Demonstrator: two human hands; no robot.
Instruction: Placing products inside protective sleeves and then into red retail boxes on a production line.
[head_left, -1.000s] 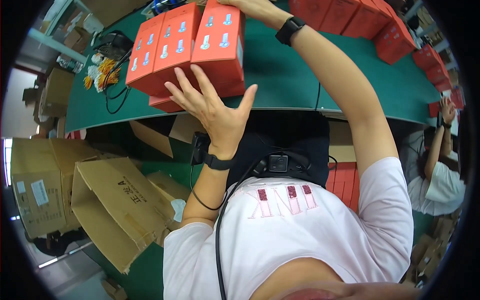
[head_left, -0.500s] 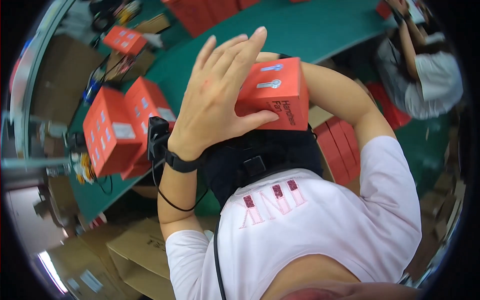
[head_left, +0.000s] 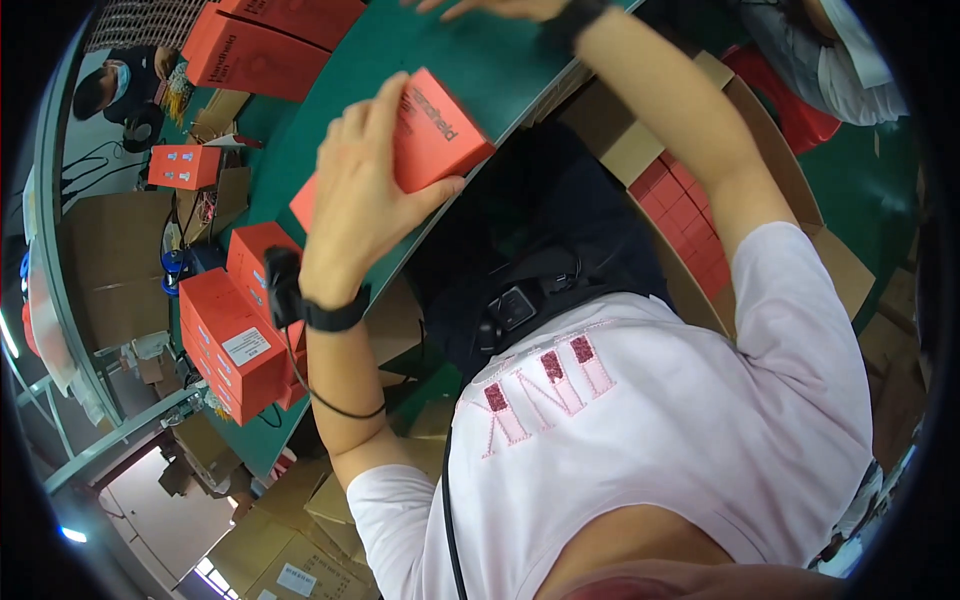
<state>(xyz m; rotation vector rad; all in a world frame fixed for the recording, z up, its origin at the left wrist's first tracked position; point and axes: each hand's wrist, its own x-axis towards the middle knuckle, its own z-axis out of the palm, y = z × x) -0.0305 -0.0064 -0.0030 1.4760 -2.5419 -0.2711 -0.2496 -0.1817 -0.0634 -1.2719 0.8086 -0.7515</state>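
An orange-red cardboard box (head_left: 432, 125) with dark print lies tilted at the near edge of the green table (head_left: 500, 62). My left hand (head_left: 358, 190) grips it from above, thumb along the near side and fingers over the far side. A black band circles my left wrist, with a small black device beside it. At the top edge of the view, my right hand (head_left: 505, 6) reaches out over the table, partly cut off. Its visible fingers are stretched apart, and nothing shows in them.
Larger orange-red boxes (head_left: 232, 335) stand at the table's left, with more boxes (head_left: 262, 62) at the far side. An open brown carton (head_left: 790, 160) holding rows of red boxes sits at my right, near a red stool (head_left: 775, 95). A person (head_left: 120, 90) sits across.
My left hand has brought the box from in front of my body left onto the table edge. My right hand, earlier behind the box, has moved out over the table.
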